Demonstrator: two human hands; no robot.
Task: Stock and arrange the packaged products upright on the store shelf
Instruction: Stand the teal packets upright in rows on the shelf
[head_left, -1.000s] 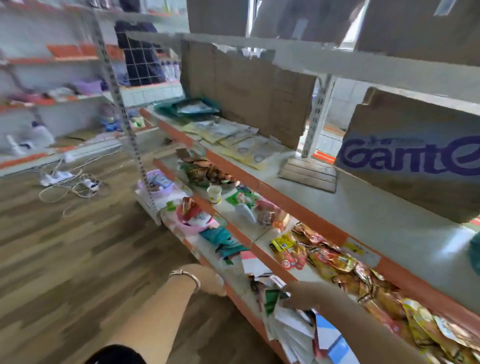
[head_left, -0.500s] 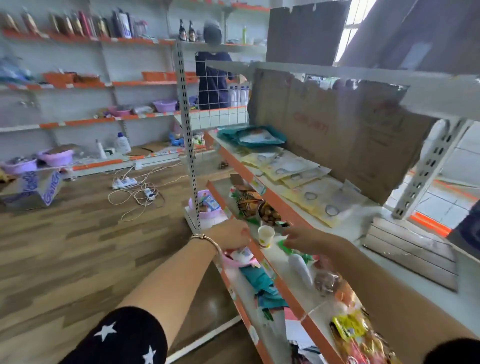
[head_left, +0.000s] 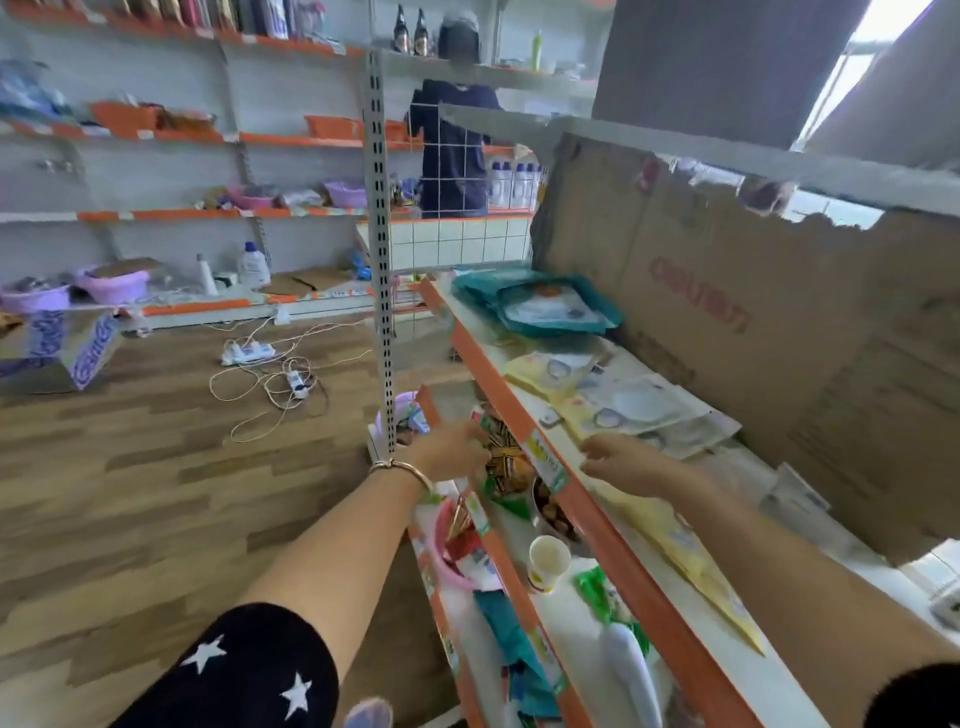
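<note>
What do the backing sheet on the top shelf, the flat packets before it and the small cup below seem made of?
The backing sheet looks like matte brown cardboard: ragged torn top edge, red print. The flat packets seem glossy plastic film, with sheen and round windows. The cup is probably paper, matte white with a printed band; plastic is possible.

Wood-pattern floor (head_left: 130, 467) had a white power strip (head_left: 248, 352) with tangled cables. Open cardboard box (head_left: 88, 345), blue lettering, far left. Purple basins (head_left: 111, 285) and a white bottle (head_left: 253, 266) on the low back rack. Person in dark top (head_left: 452, 156) stood behind the wire grid. Torn cardboard sheet (head_left: 753, 332) stood at right. Paper cup (head_left: 548, 561) stood upright.
</note>
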